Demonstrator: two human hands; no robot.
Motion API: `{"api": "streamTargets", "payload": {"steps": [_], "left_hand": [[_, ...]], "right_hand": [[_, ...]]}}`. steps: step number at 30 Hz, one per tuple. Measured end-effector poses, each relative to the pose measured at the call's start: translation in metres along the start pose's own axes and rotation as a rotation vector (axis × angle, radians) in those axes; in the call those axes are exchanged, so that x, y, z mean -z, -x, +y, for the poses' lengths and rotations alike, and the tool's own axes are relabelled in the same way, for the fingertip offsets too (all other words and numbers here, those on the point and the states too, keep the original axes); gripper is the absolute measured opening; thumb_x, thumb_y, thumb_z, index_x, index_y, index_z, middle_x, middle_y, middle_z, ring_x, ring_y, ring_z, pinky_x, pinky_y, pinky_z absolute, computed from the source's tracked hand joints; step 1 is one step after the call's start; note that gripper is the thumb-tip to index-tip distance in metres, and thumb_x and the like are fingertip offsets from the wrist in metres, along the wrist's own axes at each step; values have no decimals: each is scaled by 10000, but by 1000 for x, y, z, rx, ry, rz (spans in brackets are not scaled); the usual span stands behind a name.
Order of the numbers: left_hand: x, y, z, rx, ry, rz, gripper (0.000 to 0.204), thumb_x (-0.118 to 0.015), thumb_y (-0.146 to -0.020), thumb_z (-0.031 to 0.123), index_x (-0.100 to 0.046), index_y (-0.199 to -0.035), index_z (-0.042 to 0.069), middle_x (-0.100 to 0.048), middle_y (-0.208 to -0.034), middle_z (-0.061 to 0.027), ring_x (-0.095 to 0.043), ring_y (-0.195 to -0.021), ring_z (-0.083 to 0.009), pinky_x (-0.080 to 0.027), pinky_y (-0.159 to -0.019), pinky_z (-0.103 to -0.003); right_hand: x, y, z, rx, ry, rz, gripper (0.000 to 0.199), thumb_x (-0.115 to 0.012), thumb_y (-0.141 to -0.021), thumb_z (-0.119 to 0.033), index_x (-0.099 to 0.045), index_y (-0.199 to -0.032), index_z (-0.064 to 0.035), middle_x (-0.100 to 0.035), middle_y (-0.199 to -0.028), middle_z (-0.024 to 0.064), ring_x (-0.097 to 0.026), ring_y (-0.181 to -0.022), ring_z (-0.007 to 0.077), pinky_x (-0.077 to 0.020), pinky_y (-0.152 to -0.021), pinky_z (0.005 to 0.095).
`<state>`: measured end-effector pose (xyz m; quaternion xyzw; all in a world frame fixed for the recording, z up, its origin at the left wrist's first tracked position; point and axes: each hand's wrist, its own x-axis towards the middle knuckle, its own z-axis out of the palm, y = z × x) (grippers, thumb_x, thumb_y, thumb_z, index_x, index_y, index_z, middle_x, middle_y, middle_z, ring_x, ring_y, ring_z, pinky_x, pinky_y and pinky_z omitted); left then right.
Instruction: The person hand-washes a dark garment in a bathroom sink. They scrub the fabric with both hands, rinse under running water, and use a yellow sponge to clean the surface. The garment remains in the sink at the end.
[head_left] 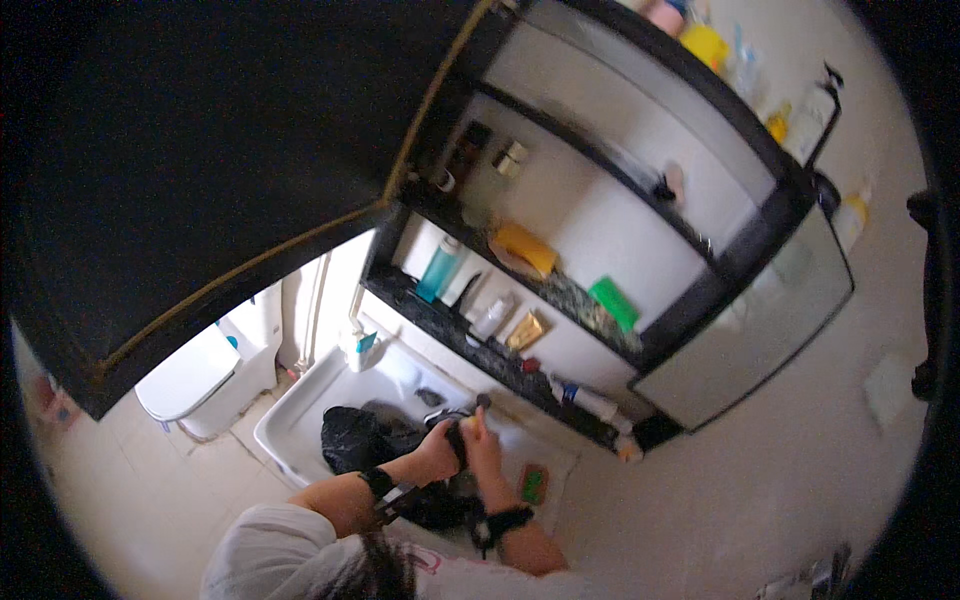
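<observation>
Over a white sink (283, 440), my left hand (436, 456) is closed around part of a crumpled black material (350, 440). My right hand (484, 448) is closed right beside it, with a strip of the same black stuff between the two hands. Whether the material is wet cloth or thin plastic, I cannot make out. Its bulk lies in the basin to the left of my hands, and more hangs below them. Just beyond my fingers is the dark end of a tap (483, 401). Dark bands are on both wrists.
An open black cabinet door (240, 180) fills the upper left. Shelves of the black cabinet (590, 140) hold bottles, a tube and a green box (613, 303). A white dispenser (361, 348) stands at the sink's back corner, a green-and-brown soap bar (533, 484) at its right. A toilet (190, 380) is left.
</observation>
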<state>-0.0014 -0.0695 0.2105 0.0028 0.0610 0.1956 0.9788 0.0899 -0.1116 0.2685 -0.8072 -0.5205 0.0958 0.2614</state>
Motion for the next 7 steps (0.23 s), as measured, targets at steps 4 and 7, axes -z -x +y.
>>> {"api": "streamTargets", "payload": {"steps": [4,7], "left_hand": [[5,-3,12,69,60,-161,351,-383,-899,328,-556,-1106,104,-549,-1192,-79,-472,-1106,-247,-318,-997,-362],[55,-13,14,162,114,-302,358,-388,-894,337,-556,-1110,107,-566,-1167,-81,-494,-1073,-232,-345,-977,-345]], "right_hand": [[-5,-5,-4,528,-12,178,538,-588,-825,-364,-473,-1239,-40,-614,-866,187,-572,-761,372,-452,-672,446],[-8,-14,2,254,44,237,556,-573,-819,-389,-456,-1291,-118,-626,-883,204,-589,-809,371,-457,-735,447]]}}
